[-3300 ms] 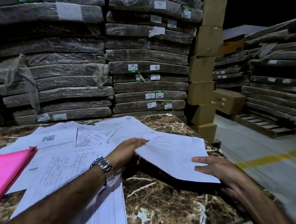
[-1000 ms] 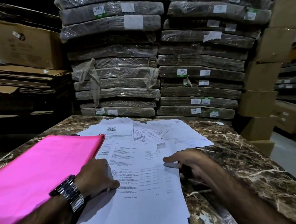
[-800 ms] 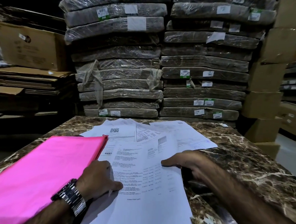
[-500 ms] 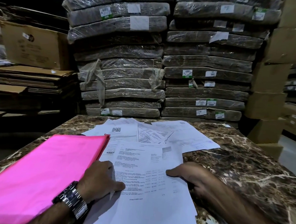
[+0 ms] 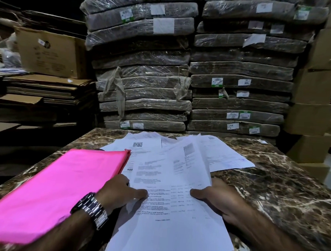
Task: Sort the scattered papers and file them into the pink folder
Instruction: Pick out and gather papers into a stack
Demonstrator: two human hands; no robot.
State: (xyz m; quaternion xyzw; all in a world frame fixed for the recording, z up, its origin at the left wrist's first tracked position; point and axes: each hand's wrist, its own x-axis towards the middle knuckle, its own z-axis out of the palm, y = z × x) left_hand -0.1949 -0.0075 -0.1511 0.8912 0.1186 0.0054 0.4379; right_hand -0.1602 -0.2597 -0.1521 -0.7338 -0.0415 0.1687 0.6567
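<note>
You are looking at a dim scene that falls to near black at 10 o'clock, with the papers [image 5: 166, 231] and the pink folder [image 5: 61, 187] as its brightest patches. Your left hand [image 5: 119, 192] casts a soft shadow on the sheet at its 5 o'clock, and plastic wrap on the stacked bundles [image 5: 144, 76] glints. Print on the upper sheets is blurred, and the wide lens bows the bundles outward at 3 and 9 o'clock.
</note>
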